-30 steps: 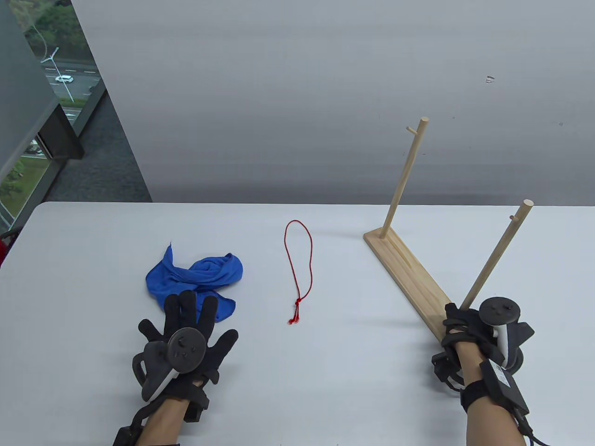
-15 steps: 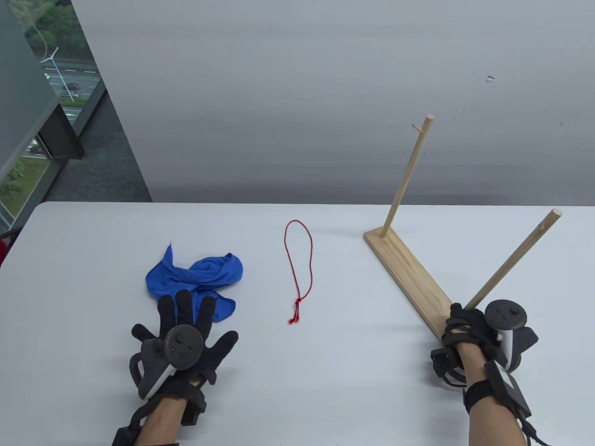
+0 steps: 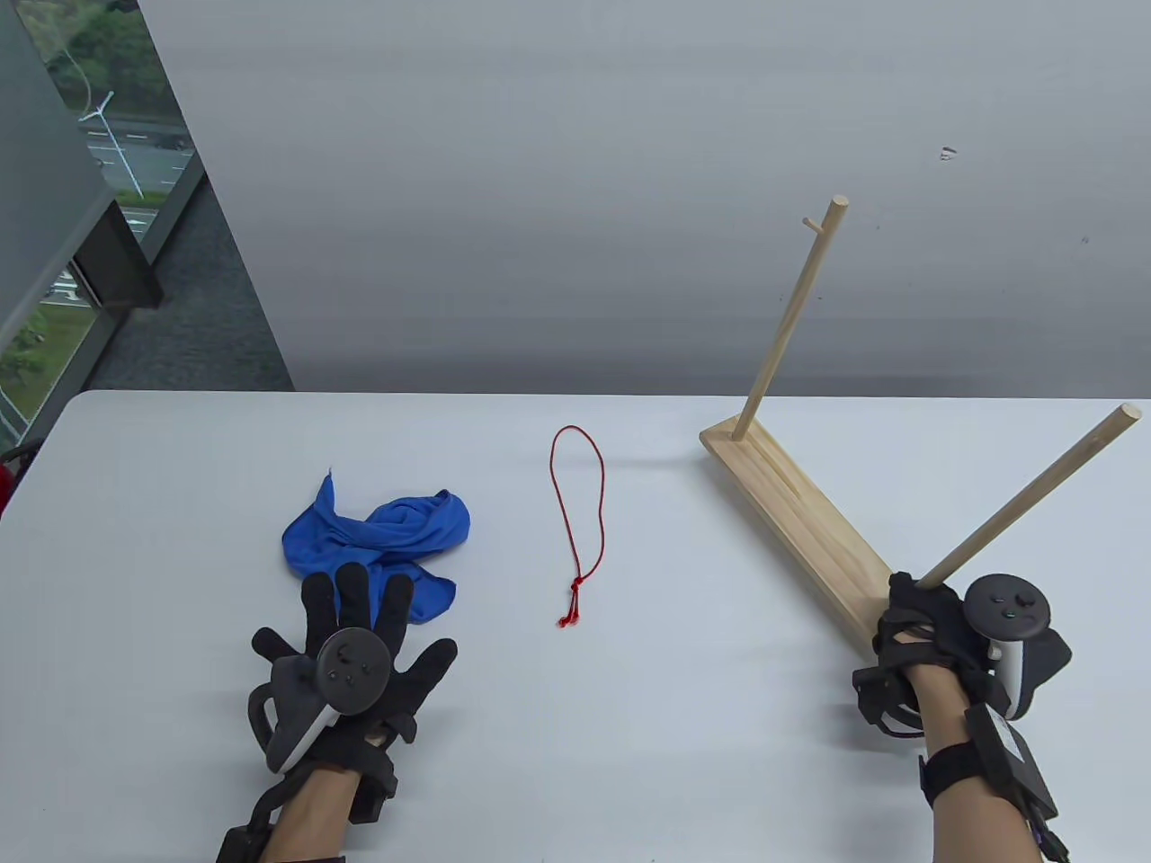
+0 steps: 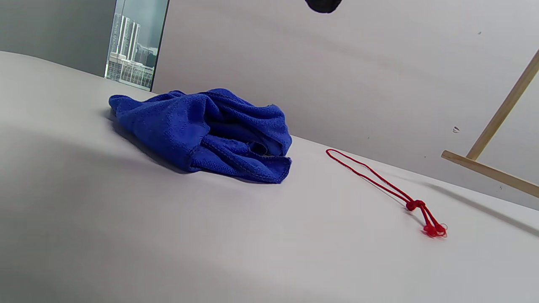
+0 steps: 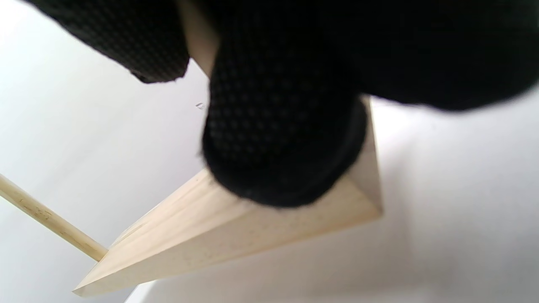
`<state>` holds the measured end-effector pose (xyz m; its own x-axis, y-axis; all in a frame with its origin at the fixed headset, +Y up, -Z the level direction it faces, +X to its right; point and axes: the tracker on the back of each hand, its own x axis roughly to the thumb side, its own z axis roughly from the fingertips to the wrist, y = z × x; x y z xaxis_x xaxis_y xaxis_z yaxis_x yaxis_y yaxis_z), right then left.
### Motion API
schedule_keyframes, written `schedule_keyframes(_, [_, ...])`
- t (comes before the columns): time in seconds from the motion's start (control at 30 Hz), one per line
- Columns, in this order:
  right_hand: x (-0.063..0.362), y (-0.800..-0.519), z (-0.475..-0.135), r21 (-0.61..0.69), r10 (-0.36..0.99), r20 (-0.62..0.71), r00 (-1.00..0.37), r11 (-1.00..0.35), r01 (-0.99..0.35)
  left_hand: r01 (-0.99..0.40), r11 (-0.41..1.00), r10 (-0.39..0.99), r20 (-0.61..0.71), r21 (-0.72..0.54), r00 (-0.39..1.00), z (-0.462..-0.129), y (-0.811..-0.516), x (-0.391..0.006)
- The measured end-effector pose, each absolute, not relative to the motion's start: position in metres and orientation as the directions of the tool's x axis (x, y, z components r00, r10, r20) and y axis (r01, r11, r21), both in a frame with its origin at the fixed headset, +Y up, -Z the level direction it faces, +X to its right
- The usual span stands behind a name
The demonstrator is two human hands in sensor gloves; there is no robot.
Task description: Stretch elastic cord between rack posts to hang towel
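Note:
A wooden rack [image 3: 800, 517] with two posts is on the right of the table, tilted to the right with its base off level. My right hand [image 3: 917, 620] grips the near end of its base; the wrist view shows my fingers [image 5: 278, 139] wrapped over the plank [image 5: 236, 235]. A red elastic cord loop [image 3: 580, 521] lies mid-table, and it shows in the left wrist view [image 4: 379, 185]. A crumpled blue towel [image 3: 382, 539] lies to the left, seen close in the left wrist view [image 4: 202, 130]. My left hand [image 3: 355, 620] rests flat with fingers spread, just before the towel.
The white table [image 3: 575, 719] ends at a far edge below a grey wall. A window and floor lie beyond the table's left corner.
My right hand has moved right with the rack's near end, and the rack has tipped further to the right. My left hand has barely moved.

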<state>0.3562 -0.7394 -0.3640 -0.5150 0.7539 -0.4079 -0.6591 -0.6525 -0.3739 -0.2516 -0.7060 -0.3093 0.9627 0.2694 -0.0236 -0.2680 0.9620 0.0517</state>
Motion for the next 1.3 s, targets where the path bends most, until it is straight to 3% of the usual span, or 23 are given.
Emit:
schedule_keyframes(0.6, [0.355, -0.692, -0.350, -0.310, 0.749, -0.158, -0.643, -0.656, -0.688, -0.279, 0.959, 0.281, -0.038, 0.052, 0.959, -0.310, -0.707, -0.255])
schedule_keyframes(0.93, [0.327, -0.682, -0.343, -0.223, 0.707, -0.013, -0.707, -0.691, -0.687, -0.285, 0.958, 0.287, -0.045, 0.045, 0.957, -0.309, -0.708, -0.257])
schedule_keyframes(1.3, [0.289, -0.689, -0.338, -0.107, 0.670, 0.119, -0.733, -0.725, -0.681, -0.288, 0.957, 0.290, -0.053, 0.041, 0.956, -0.309, -0.708, -0.258])
